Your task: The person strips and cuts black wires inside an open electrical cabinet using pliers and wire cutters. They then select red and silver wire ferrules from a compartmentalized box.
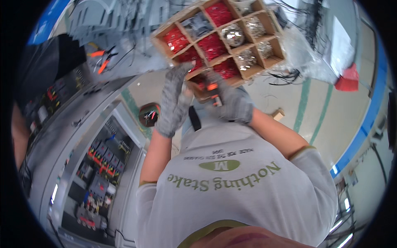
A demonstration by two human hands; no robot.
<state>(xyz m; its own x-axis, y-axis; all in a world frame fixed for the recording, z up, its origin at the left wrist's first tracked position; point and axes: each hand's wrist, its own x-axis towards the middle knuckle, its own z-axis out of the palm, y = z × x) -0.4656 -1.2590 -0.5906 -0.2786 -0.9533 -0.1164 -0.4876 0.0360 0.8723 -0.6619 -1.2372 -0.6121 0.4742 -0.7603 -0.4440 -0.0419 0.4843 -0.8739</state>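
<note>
A cardboard box with dividers (264, 62) lies ahead of me. Several of its compartments hold red small parts (211, 44), others shiny metal pieces (247, 58) and one grey parts (197, 25). My left hand (174, 99), in a grey knit glove, is at the box's near left corner. Its thumb stands apart from the fingers, and the fingertips reach the edge of a red compartment. My right hand (233, 101), gloved alike, is closed around an orange-and-black hand tool (212, 87) at the near corner; its exact kind is blurred, and the fingertips are partly hidden.
Orange-handled pliers (103, 64) lie on the surface at the upper left. An open electrical cabinet (101, 169) with breakers and wiring stands to my left. Beside it is a small bin (149, 115) on the floor. Clear plastic wrap (304, 51) and black cables (285, 77) lie right of the box.
</note>
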